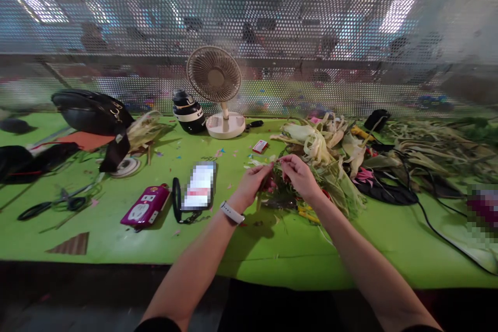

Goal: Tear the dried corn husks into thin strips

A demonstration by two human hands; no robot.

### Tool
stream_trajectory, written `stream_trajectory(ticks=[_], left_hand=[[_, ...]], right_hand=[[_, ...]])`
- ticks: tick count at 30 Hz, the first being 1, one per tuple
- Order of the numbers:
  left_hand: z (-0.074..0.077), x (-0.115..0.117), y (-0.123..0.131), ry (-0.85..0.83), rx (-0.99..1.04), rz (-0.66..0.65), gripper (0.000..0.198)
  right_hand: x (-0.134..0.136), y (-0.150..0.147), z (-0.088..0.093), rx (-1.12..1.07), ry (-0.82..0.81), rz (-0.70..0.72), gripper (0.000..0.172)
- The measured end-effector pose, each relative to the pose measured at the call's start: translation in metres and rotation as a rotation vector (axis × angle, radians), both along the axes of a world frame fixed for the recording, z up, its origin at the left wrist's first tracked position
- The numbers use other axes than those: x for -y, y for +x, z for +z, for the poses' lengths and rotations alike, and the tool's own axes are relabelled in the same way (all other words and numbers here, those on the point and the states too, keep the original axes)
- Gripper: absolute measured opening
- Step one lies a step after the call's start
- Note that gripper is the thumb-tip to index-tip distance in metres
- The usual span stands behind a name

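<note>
Head camera: starting at the left of the smooth bright-green worktop [163,246], there's a pair of black-handled metal scissors [64,202] lying open in front of a black, shiny zippered bag [89,109], then a glossy purple rectangular case [148,206] just beside a phone with a bright, pixelated screen [199,185]. Behind those, a rounded black bottle with a white band [189,111] stands next to a beige round-headed plastic fan [215,75]. Around the middle, the left hand [253,182], white band on the wrist, has its fingers curled in; can't tell if they're clamped on anything. Right hand [299,175] has thumb and finger pinched on a small, thin, blurry piece [278,161], held up between the two hands. Too tiny to say what it is, but I'd guess it's super light and easy to bend or snap, so fingertips only, gentle squeeze near an end. Right behind and beside that hand is a heap of pale cream-and-green leafy husks [317,145]. Those look papery, light and floppy, probably prone to splitting lengthwise, so I'd grab the thicker base over the frayed tips. Far right, a thin black cable [431,228] trails over the worktop.
</note>
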State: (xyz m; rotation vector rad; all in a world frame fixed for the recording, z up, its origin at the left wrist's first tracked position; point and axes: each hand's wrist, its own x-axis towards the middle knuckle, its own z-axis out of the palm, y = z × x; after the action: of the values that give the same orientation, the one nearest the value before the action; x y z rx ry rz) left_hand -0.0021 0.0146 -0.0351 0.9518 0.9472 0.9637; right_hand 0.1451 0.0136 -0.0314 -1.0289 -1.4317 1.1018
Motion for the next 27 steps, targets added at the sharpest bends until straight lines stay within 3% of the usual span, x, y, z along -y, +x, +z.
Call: stream_trajectory(ticks=[3,5,9,12,17,20,24,27], left_hand=[[-0.001,0.001,0.0,0.04,-0.029,-0.009,0.038],[-0.001,0.001,0.0,0.06,-0.015,0.038,0.038],[-0.001,-0.001,0.001,0.098,0.068,0.189,0.034],[-0.002,-0.002,0.001,0.136,0.109,0.278,0.031],[-0.007,-0.004,0.001,0.143,0.08,0.329,0.031],[-0.009,-0.005,0.002,0.135,0.089,0.304,0.03],[-0.009,-0.005,0.001,0.182,0.072,0.219,0.022],[-0.004,-0.004,0.0,0.193,0.022,0.235,0.022]], right_hand=[[0.0,0.0,-0.004,0.032,0.001,0.034,0.026],[0.001,0.001,-0.006,0.146,0.071,-0.024,0.023],[0.011,-0.001,-0.003,0.604,0.468,-0.384,0.014],[0.021,-0.008,0.0,0.849,0.63,-0.414,0.015],[0.031,-0.022,-0.005,1.084,0.638,-0.383,0.024],[0.03,-0.024,-0.009,1.131,0.624,-0.38,0.016],[0.028,-0.025,-0.012,1.058,0.56,-0.284,0.006],[0.028,-0.028,-0.013,0.85,0.327,-0.198,0.011]])
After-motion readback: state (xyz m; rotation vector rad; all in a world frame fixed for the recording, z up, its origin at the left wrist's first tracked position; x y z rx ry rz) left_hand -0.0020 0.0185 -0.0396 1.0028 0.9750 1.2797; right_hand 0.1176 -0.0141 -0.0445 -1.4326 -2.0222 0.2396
